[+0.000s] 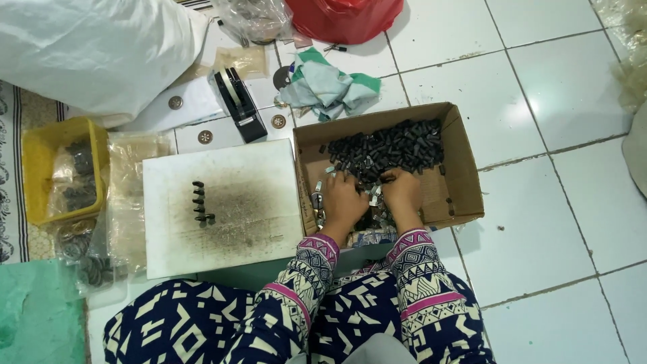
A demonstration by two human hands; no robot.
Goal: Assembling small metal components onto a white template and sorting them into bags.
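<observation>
While five dark parts [199, 201] line the white board [222, 205], both hands, left [342, 202] and right [402, 193], dig curled fingers into the box [465, 162]'s big pile [391, 148]; any pinch is hidden.

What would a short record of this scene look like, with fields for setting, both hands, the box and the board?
setting: white tiled floor, person seated
left hand: in the cardboard box, on small parts
right hand: in the same box, at the dark parts
white board: a short row of dark pieces
nearby: yellow tray, tape dispenser, crumpled cloth
</observation>
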